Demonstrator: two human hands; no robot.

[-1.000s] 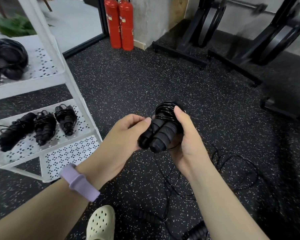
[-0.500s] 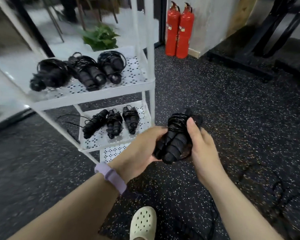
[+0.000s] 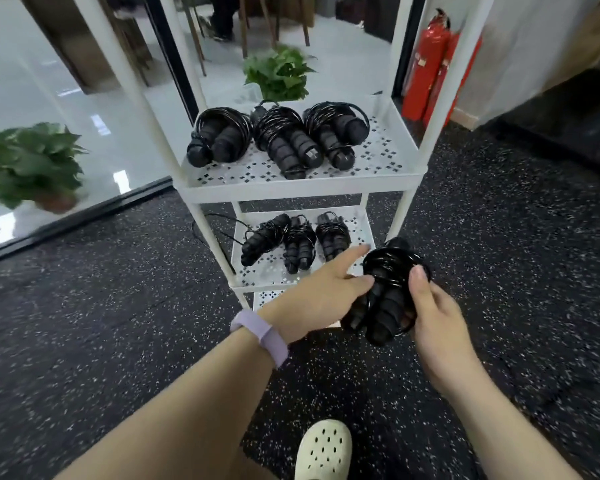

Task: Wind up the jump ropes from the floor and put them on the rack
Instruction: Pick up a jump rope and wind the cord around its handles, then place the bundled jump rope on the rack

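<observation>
Black cord is wound tightly around the paired handles of the jump rope bundle [image 3: 383, 292], which sits in the near right of the scene, just in front of the rack's lower right post. The right hand [image 3: 437, 317] grips the bundle from its right side: the thumb presses across the coils, apparently to stop the wraps from springing loose, and the remaining fingers curl underneath, partly hidden. The left hand [image 3: 321, 294] touches the bundle's left side with its fingers nearly straight, the index finger extended toward the shelves; it steadies the bundle and does not clamp it.

The white rack [image 3: 298, 190] stands directly ahead, with perforated shelves. Its upper shelf [image 3: 371, 161] carries three wound ropes [image 3: 279, 140] laid side by side, handles pointing toward the near edge. The lower shelf [image 3: 359, 225] carries three more wound ropes [image 3: 291, 240], packed toward its left and centre; one trails a loose strand off the left side. Laying bundles parallel likely keeps them from rolling and leaves space for more.

Judgement: winding of this rope appears complete, and the step in hand is placement. Free surface shows at the right of both shelves; either spot looks usable. The thumb should hold the coils until the bundle rests on the shelf, otherwise the cord may unwind.

A light-coloured clog [image 3: 323, 452] is visible on the speckled rubber floor [image 3: 118, 306] at the near edge.
</observation>
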